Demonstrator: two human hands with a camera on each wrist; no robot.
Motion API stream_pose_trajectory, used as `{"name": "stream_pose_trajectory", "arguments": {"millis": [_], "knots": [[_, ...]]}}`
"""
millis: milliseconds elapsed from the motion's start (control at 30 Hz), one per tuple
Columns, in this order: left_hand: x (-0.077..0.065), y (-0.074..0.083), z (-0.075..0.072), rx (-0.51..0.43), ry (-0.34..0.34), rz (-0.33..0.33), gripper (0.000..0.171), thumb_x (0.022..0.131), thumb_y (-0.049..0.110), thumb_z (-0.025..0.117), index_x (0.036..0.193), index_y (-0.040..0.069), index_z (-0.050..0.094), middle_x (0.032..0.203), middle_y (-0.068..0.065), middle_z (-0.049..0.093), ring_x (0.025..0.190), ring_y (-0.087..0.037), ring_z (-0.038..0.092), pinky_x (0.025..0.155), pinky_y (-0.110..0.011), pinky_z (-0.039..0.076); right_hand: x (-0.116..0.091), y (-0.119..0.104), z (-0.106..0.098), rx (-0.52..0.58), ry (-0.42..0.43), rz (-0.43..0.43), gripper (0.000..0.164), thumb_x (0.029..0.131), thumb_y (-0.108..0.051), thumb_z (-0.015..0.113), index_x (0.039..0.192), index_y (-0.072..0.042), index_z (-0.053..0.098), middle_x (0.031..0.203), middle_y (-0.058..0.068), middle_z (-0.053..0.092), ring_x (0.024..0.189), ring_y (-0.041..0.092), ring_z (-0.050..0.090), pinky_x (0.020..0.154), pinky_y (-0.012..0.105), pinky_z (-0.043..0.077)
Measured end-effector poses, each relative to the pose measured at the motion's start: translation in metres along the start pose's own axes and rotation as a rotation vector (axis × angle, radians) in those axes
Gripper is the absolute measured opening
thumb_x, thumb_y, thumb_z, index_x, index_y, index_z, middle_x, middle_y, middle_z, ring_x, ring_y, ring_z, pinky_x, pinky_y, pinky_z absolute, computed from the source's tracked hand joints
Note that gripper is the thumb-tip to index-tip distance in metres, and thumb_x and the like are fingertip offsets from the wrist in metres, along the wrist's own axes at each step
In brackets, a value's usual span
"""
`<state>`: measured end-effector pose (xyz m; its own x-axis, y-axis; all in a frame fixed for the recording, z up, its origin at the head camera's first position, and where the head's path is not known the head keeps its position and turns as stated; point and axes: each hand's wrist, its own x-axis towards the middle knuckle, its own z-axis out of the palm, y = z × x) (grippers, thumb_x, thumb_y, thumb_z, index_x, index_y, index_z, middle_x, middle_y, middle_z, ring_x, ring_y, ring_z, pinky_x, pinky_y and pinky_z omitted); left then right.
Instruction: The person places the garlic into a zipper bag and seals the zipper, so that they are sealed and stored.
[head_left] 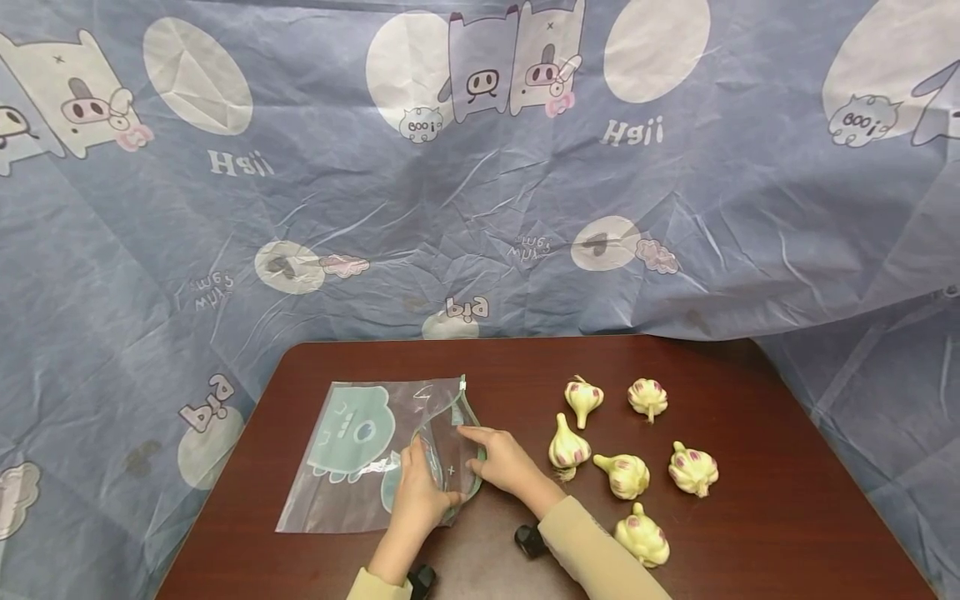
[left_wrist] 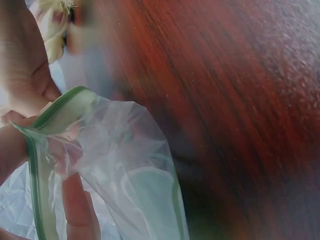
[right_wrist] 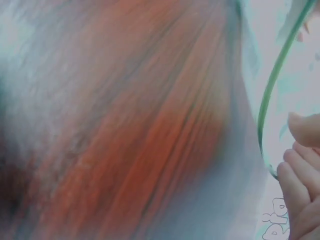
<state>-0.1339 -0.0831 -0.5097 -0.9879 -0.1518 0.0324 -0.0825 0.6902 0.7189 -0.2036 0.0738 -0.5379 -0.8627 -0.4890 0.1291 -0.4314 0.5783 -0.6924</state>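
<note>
A clear plastic zip bag (head_left: 408, 396) with a green closure edge and pale teal cartoon prints lies on the brown table, its mouth facing right and parted. The left hand (head_left: 422, 492) holds the near side of the mouth, fingers over the upper film and thumb toward the green edge. Through the film, the left wrist view shows a finger (left_wrist: 77, 210) behind the bag. Across the opening, the right hand (head_left: 510, 462) grips the mouth's right side, index finger reaching over the gap. In the right wrist view, its curled fingers (right_wrist: 300, 185) meet the green edge (right_wrist: 270, 90).
Several garlic bulbs lie loose on the table (head_left: 720, 542) right of the bag, the nearest bulb (head_left: 642, 537) beside the right sleeve (head_left: 588, 542). A blue cartoon-print sheet (head_left: 420, 200) hangs behind the table's far edge.
</note>
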Motion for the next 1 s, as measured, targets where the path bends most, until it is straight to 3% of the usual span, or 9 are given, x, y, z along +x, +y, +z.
{"name": "stream_pose_trajectory", "arguments": {"millis": [400, 533, 667, 800, 900, 1000], "knots": [[0.0, -0.001, 0.001, -0.002, -0.015, -0.003, 0.12, 0.053, 0.004, 0.095, 0.148, -0.009, 0.022, 0.131, -0.027, 0.043, 0.113, -0.047, 0.056, 0.091, -0.054, 0.052, -0.008, -0.014, -0.013, 0.105, 0.128, -0.06, 0.042, 0.088, -0.002, 0.069, 0.13, -0.009, 0.065, 0.132, 0.009, 0.065, 0.114, 0.026, 0.065, 0.089, 0.039, 0.057], [0.0, -0.001, 0.001, -0.003, -0.018, -0.015, 0.121, 0.053, 0.003, 0.095, 0.148, -0.008, 0.022, 0.132, -0.027, 0.042, 0.113, -0.048, 0.056, 0.091, -0.054, 0.052, -0.013, -0.018, -0.024, 0.112, 0.227, -0.037, 0.042, 0.087, -0.003, 0.072, 0.127, -0.012, 0.067, 0.129, 0.007, 0.067, 0.114, 0.023, 0.066, 0.087, 0.036, 0.057], [-0.001, -0.001, 0.002, -0.01, 0.003, -0.009, 0.121, 0.05, 0.002, 0.095, 0.148, -0.008, 0.024, 0.131, -0.027, 0.043, 0.113, -0.048, 0.056, 0.092, -0.054, 0.051, -0.023, -0.02, -0.044, 0.223, 0.361, 0.023, 0.041, 0.084, 0.001, 0.074, 0.124, -0.007, 0.069, 0.123, 0.01, 0.07, 0.113, 0.026, 0.067, 0.09, 0.035, 0.056], [0.001, 0.0, 0.0, -0.006, 0.014, 0.007, 0.121, 0.05, 0.003, 0.096, 0.147, -0.009, 0.024, 0.129, -0.027, 0.043, 0.112, -0.047, 0.056, 0.092, -0.052, 0.052, -0.039, -0.018, -0.072, 0.367, 0.433, 0.112, 0.041, 0.084, 0.001, 0.074, 0.125, -0.003, 0.067, 0.125, 0.013, 0.068, 0.116, 0.031, 0.065, 0.094, 0.038, 0.054], [0.003, 0.001, -0.002, 0.0, 0.017, 0.011, 0.122, 0.05, 0.004, 0.096, 0.147, -0.009, 0.024, 0.129, -0.028, 0.043, 0.113, -0.048, 0.056, 0.092, -0.052, 0.052, -0.053, -0.014, -0.092, 0.397, 0.475, 0.172, 0.043, 0.084, -0.003, 0.075, 0.127, -0.004, 0.066, 0.128, 0.012, 0.067, 0.12, 0.027, 0.062, 0.097, 0.036, 0.052], [0.004, 0.002, -0.003, -0.002, 0.016, 0.005, 0.122, 0.05, 0.004, 0.096, 0.148, -0.009, 0.023, 0.13, -0.029, 0.042, 0.114, -0.048, 0.055, 0.093, -0.052, 0.051, -0.071, -0.011, -0.11, 0.399, 0.514, 0.232, 0.045, 0.086, -0.008, 0.076, 0.128, -0.005, 0.064, 0.131, 0.012, 0.065, 0.12, 0.013, 0.062, 0.098, 0.028, 0.051]]}}
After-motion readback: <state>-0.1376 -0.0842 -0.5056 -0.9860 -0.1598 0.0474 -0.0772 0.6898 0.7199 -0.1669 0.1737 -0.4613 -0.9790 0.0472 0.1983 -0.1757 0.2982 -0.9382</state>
